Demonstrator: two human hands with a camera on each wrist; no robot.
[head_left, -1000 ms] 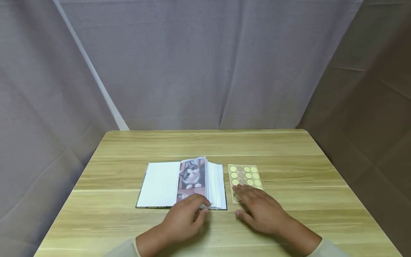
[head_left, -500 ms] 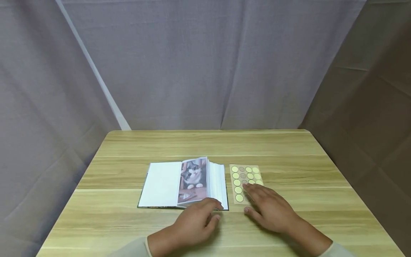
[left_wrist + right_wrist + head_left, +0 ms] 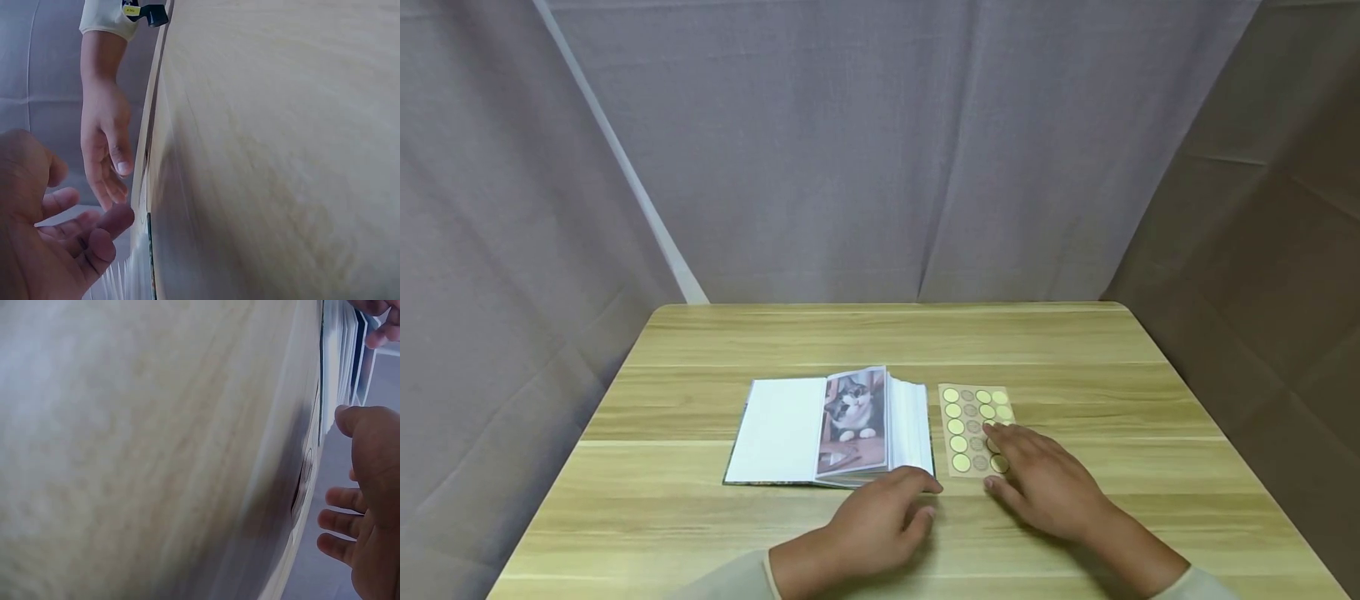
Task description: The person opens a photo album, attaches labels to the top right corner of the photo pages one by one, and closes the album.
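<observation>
A photo album (image 3: 784,429) lies spread on the table, its left page blank white. On the facing page shows a photo of a black-and-white cat (image 3: 853,421). My left hand (image 3: 883,521) hovers at the album's lower right corner, fingers loosely bent and holding nothing. Right of the album is a tan sheet of round yellow stickers (image 3: 956,427). My right hand (image 3: 1052,483), fingers extended, covers the sheet's lower right part. In the right wrist view the album's page edges (image 3: 344,356) stand beyond my thumb.
The wood-grain table (image 3: 700,537) carries the album and the sticker sheet near its middle. Grey cloth (image 3: 820,150) hangs behind it and along the sides. A small black device (image 3: 155,15) sits on the right sleeve.
My left hand has slid right off the cat photo to the album's corner. My right hand has shifted right, baring more sticker circles. The cat photo's lower part now shows.
</observation>
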